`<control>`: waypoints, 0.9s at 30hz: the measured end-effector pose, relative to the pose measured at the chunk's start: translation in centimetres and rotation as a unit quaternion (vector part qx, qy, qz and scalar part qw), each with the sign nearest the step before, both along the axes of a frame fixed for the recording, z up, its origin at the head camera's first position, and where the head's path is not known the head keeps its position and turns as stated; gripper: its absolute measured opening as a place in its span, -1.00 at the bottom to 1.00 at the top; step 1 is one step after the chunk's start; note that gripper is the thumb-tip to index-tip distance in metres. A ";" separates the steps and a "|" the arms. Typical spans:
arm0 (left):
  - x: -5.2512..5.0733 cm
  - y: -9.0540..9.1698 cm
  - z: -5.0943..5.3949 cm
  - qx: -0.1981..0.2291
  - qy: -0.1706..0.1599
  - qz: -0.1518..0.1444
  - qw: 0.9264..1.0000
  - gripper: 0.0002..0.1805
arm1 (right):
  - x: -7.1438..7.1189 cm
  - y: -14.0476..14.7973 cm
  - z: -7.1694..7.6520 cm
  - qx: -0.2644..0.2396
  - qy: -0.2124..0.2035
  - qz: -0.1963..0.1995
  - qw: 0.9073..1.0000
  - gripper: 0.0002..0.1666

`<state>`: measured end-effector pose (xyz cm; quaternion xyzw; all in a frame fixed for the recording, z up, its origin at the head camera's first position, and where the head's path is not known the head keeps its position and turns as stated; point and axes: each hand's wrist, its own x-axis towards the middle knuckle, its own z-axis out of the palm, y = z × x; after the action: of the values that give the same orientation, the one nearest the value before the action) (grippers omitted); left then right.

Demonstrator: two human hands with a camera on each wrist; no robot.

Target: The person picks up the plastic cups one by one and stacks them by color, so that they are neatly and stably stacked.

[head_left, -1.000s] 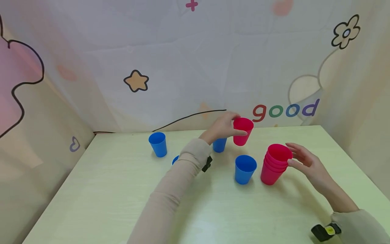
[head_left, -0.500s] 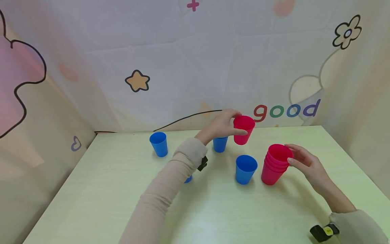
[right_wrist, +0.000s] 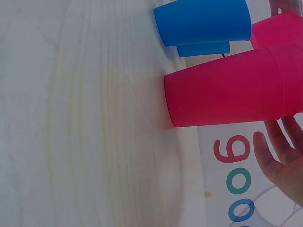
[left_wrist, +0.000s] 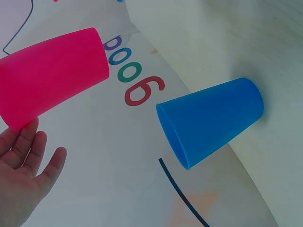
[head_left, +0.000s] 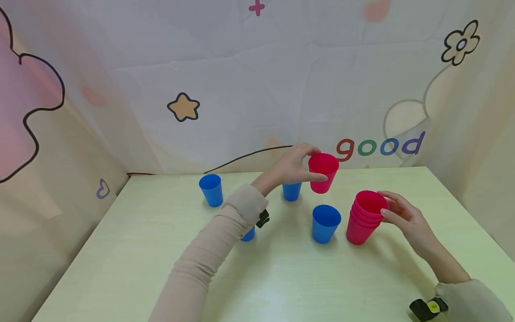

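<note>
My left hand (head_left: 295, 165) pinches a red cup (head_left: 324, 172) near its rim, thumb in front and fingers behind. In the left wrist view this red cup (left_wrist: 57, 73) hangs in the air, apart from a standing blue cup (left_wrist: 213, 118). My right hand (head_left: 410, 219) holds the upper rim of a stack of nested red cups (head_left: 359, 230) standing on the table. A blue cup (head_left: 325, 226) stands just left of that stack. Behind my left hand is another blue cup (head_left: 291, 191), its top partly hidden.
A blue cup (head_left: 211, 191) stands at the back left of the pale table (head_left: 120, 259). My left sleeve mostly covers one more blue cup (head_left: 248, 234). A printed cloth (head_left: 241, 89) hangs along the table's back edge.
My left forearm has shifted left, so a different part of the blue cup under it shows. The held red cup stays nearly in place. My right hand stays at the stack.
</note>
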<state>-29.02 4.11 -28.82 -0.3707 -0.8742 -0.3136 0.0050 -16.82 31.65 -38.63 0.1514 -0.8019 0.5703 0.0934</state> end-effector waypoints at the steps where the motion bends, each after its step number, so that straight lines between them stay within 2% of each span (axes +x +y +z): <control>1: 0.0 -0.1 0.0 0.003 0.001 -0.001 1.000 -0.31 | 0.0 0.0 0.0 -0.006 -0.001 0.003 1.000 -0.49; 6: 0.4 -0.3 0.0 0.015 0.003 -0.006 1.000 -0.31 | 0.0 0.1 -0.3 -0.038 0.002 0.024 0.999 -0.49; 15: 1.1 -0.5 0.3 0.024 -0.004 -0.010 1.000 -0.32 | 0.0 0.2 -0.5 -0.064 0.002 0.041 0.997 -0.49; 21: 1.4 -0.4 0.6 0.030 0.004 -0.023 0.999 -0.31 | -0.1 0.1 -0.6 -0.089 0.002 0.057 0.994 -0.50; 27: 1.8 -0.4 0.6 0.065 0.008 -0.028 0.997 -0.32 | -0.2 -0.1 -0.6 -0.097 0.008 0.057 0.994 -0.50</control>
<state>-27.17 3.73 -28.19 -0.3965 -0.8412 -0.3668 0.0268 -17.01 31.59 -39.26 0.1917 -0.7317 0.6491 0.0809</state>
